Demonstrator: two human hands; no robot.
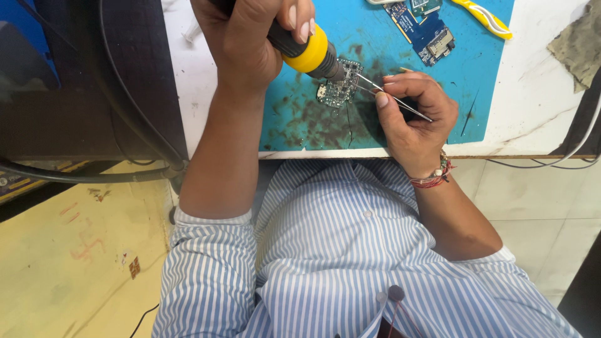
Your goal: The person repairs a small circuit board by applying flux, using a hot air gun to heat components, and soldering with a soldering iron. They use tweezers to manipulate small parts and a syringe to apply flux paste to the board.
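Two hands: both are closed on tools.
Bench: a blue mat is carried at its near edge.
Left hand: a yellow-collared soldering tool is gripped.
Right hand: tweezers are pinched.
Circuit board: it is lain on the mat's near part, touched by both tips.

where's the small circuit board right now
In the head view, the small circuit board lies on the blue mat, top centre, between the yellow-collared tool and the tweezers.
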